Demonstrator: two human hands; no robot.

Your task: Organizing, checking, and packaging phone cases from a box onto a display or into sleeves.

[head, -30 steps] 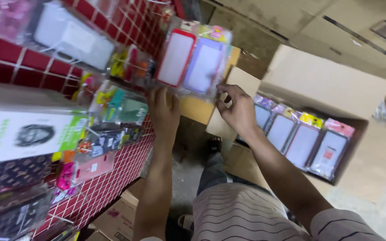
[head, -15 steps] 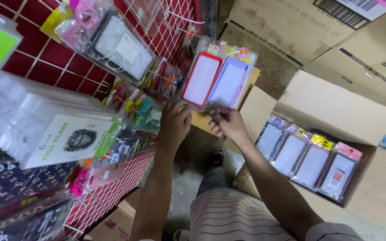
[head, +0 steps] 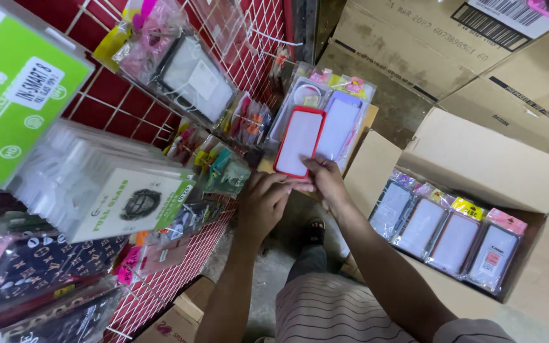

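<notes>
Red-rimmed phone case stayed unhung as I pinched it in both hands, packaged cases waiting boxed at three o'clock.

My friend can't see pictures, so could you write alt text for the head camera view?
Two bare hands, left hand and right hand, hold clear-wrapped packets, including a red-rimmed phone case, beside a red wire display grid. An open cardboard box of similar packets sits to the right.

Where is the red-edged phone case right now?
In the head view, the red-edged case sits at centre, held up from below by both hands, the left hand and the right hand, against the red wire rack, beside a purple case.
</notes>
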